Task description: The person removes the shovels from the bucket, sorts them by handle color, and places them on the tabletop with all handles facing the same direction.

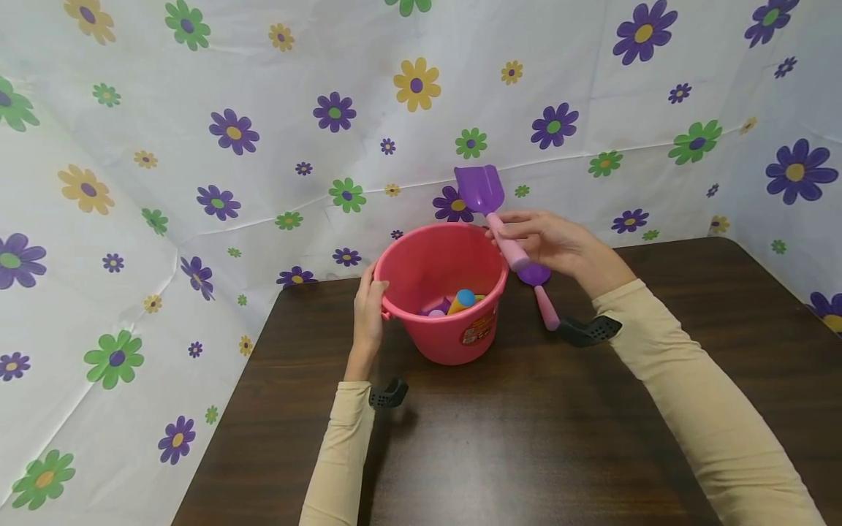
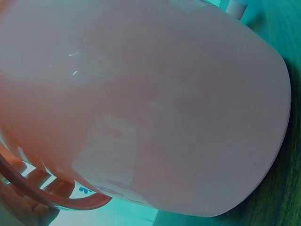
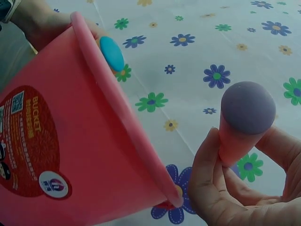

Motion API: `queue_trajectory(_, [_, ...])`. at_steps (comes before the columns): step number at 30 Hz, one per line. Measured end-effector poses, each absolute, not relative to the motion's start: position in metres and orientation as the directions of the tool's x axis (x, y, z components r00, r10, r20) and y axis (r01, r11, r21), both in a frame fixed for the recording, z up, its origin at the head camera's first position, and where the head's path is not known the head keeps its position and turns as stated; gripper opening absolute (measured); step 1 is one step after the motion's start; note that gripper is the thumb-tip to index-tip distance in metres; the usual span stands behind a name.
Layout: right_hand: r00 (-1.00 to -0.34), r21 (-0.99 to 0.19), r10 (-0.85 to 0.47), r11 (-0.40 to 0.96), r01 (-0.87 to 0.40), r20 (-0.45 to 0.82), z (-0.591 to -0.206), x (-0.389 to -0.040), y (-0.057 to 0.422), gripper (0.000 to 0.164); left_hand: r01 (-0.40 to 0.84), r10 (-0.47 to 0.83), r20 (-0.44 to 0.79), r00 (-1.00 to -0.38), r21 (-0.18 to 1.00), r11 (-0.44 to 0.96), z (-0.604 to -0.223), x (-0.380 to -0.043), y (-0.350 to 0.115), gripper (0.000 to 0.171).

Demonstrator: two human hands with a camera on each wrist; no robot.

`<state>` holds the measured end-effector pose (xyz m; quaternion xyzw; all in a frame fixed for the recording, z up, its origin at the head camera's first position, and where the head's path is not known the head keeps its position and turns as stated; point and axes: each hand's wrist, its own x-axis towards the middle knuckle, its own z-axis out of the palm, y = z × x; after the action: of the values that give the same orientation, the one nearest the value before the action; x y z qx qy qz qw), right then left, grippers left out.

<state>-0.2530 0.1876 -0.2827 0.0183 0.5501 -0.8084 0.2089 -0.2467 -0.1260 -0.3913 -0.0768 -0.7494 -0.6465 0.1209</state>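
A pink bucket (image 1: 447, 340) stands on the table, with several toys inside, among them a yellow one with a blue end (image 1: 465, 298). At its left rim, my left hand (image 1: 367, 310) grips the edge; in the left wrist view the bucket wall (image 2: 164, 103) fills most of the picture. Above the right rim, my right hand (image 1: 549, 241) pinches the pink handle of a toy shovel (image 1: 482, 191), its purple scoop pointing up and away. The right wrist view shows the round handle end (image 3: 248, 108) between thumb and fingers.
Behind the bucket on the right, a second purple scoop with a pink handle (image 1: 547, 307) lies on the dark wooden table (image 1: 473, 453). A white flower-patterned sheet (image 1: 368, 66) hangs along the table's back and left. The bucket's front bears a red label (image 3: 30, 141).
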Motion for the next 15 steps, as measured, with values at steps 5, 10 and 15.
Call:
queue_trajectory(5, [-0.916, -0.886, -0.310, -0.306, 0.348, -0.253, -0.285, -0.252, 0.194, 0.073, 0.270, -0.047, 0.279, -0.959, 0.952, 0.142, -0.392, -0.247, -0.126, 0.054])
queue_trajectory(10, [-0.919, -0.887, -0.306, -0.309, 0.342, -0.248, -0.287, -0.251, 0.202, 0.073, 0.270, -0.039, 0.278, -0.960, 0.953, 0.138, -0.392, -0.247, -0.126, 0.054])
queue_trajectory(15, [-0.922, -0.904, -0.302, -0.274, 0.328, -0.243, -0.290, -0.249, 0.209, 0.075, 0.273, -0.035, 0.280, -0.959, 0.953, 0.134, -0.391, -0.247, -0.126, 0.054])
